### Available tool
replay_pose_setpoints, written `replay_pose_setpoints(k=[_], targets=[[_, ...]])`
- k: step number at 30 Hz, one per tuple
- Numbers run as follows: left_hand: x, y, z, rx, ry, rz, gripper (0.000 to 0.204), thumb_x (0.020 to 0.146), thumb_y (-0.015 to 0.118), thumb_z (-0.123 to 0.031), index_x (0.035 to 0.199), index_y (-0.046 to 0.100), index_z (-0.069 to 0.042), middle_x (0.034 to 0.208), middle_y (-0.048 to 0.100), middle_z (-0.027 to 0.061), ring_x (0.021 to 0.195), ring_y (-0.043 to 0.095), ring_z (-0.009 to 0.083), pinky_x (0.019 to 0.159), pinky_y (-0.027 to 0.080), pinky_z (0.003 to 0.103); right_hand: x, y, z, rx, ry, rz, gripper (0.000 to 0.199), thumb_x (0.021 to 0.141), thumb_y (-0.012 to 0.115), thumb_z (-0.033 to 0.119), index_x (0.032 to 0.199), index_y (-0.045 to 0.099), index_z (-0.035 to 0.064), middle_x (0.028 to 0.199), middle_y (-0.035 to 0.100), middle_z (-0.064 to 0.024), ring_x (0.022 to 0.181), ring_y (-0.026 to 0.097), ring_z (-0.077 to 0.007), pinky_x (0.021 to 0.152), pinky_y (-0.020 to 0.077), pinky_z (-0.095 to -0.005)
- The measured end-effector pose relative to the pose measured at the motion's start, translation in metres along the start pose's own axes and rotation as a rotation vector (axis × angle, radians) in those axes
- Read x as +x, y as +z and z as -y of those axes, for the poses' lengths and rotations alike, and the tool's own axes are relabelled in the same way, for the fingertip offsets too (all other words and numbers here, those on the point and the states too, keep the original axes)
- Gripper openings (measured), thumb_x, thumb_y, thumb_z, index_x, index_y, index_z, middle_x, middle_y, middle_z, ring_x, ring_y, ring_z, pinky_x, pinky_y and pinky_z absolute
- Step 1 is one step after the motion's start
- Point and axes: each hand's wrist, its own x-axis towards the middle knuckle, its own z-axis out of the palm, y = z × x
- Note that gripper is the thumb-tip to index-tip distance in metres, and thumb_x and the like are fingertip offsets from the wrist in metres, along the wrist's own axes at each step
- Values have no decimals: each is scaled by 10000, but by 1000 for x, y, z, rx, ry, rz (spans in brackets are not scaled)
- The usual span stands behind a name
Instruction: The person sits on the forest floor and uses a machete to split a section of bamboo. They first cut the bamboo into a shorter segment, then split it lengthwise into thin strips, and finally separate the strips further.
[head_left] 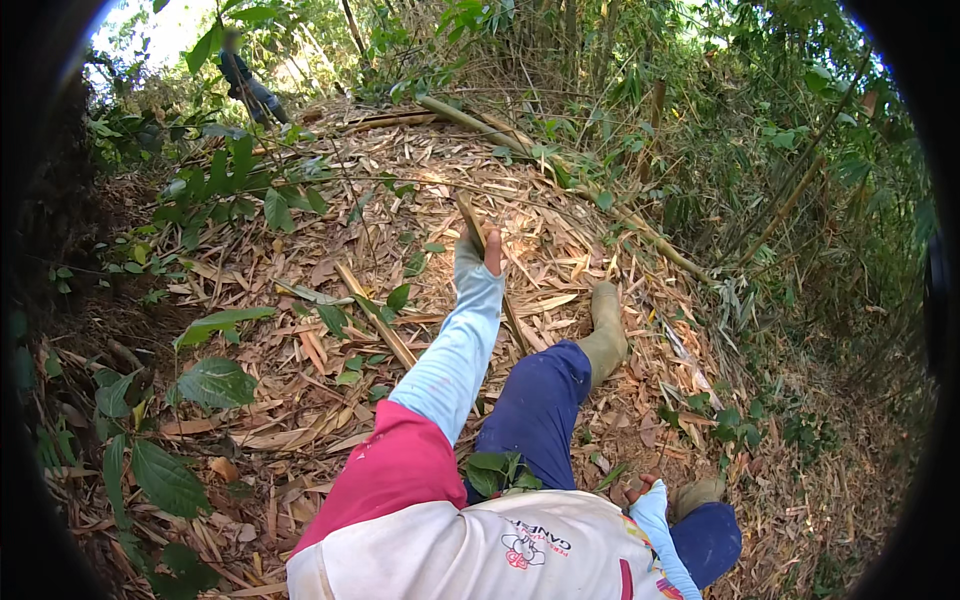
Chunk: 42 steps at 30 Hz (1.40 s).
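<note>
My left hand [482, 252], its arm in a light blue sleeve, reaches out ahead of me over the leaf litter. Its fingers are wrapped round a narrow brown stick [468, 217], which looks like split wood or bamboo. The stick slants from above the hand down toward my bent knee. My right hand [641, 487] is low by my right side, near my rear boot. Its fingers are curled, and whatever they may hold is hidden. A pale split strip of bamboo [375, 315] lies on the ground left of my left forearm.
Dry leaves [420, 190] cover the sloping ground. A long bamboo pole [475, 122] lies across the upper right. Leafy plants [215, 382] stand at the left, dense thicket [800, 200] at the right. My boot [604, 335] is planted ahead. Another person [245, 80] stands far left.
</note>
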Motion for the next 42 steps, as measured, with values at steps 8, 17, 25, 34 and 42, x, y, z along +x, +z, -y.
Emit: replay_pose_setpoints(k=[8, 17, 25, 34, 42], targets=[[-67, -36, 64, -23, 144, -208, 388, 949, 658, -331, 1175, 552, -33, 999, 629, 27, 893, 560, 113, 847, 442, 249, -7, 1, 8, 42, -237, -28, 388, 783, 693, 62, 1139, 541, 34, 803, 456, -7, 683, 404, -104, 618, 370, -264], [-72, -45, 113, 383, 161, -208, 339, 935, 656, -288, 1139, 547, -42, 876, 591, 39, 779, 540, 138, 730, 450, 289, -8, 0, 8, 34, -377, -65, 371, 793, 657, 53, 1151, 561, 48, 844, 460, -21, 683, 394, -120, 629, 373, -279], [-97, -46, 103, 507, -140, -296, 216, 893, 646, -127, 1060, 595, 0, 828, 612, 91, 729, 560, 206, 675, 471, 349, -26, -6, 44, 345, -169, -15, 384, 774, 634, 2, 1151, 565, 24, 1138, 564, -157, 1031, 548, -253, 953, 428, -361], [-72, -58, 111, 673, -304, -92, 318, 914, 597, -208, 1161, 574, -10, 830, 621, 125, 744, 608, 249, 689, 482, 374, -3, 2, -1, 75, -319, -71, 386, 767, 666, 22, 1144, 584, 25, 988, 571, -106, 857, 539, -201, 812, 456, -329], [65, 10, 87, 41, -415, 83, 569, 905, 559, 3, 1441, 406, -112, 964, 616, 121, 755, 568, 166, 626, 482, 251, 31, 15, -67, 207, -376, -117, 383, 787, 652, -7, 1155, 551, 33, 824, 525, -29, 667, 441, -103, 613, 382, -266]])
